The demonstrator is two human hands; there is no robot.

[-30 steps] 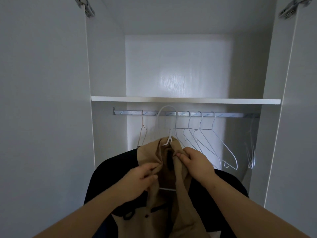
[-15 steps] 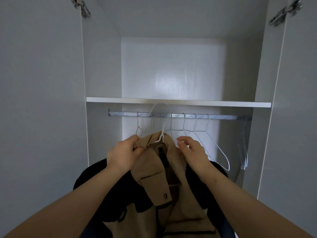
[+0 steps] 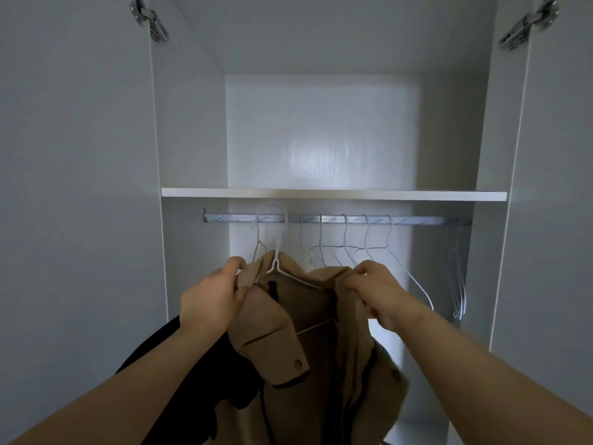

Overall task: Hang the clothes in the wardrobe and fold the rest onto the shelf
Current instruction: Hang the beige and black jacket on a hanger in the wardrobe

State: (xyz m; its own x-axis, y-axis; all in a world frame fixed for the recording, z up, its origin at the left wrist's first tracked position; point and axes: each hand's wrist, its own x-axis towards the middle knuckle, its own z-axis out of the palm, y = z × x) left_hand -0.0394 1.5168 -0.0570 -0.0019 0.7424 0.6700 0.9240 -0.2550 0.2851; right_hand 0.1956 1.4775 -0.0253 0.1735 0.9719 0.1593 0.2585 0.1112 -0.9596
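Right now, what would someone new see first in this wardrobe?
The tan jacket in the middle, on a white hanger hooked over the metal rail. The left hand and right hand grip its shoulders, one on each side. Empty wire hangers hang to the right, under the white shelf.

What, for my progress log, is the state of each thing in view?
Doors: open.
Jacket: on a hanger, gripped near the collar by both hands.
Hanger: hooked over the rail.
Left hand: grips the jacket.
Right hand: grips the jacket.
Bare hangers: hanging on the rail.
Dark garment: left of the jacket, mostly hidden.
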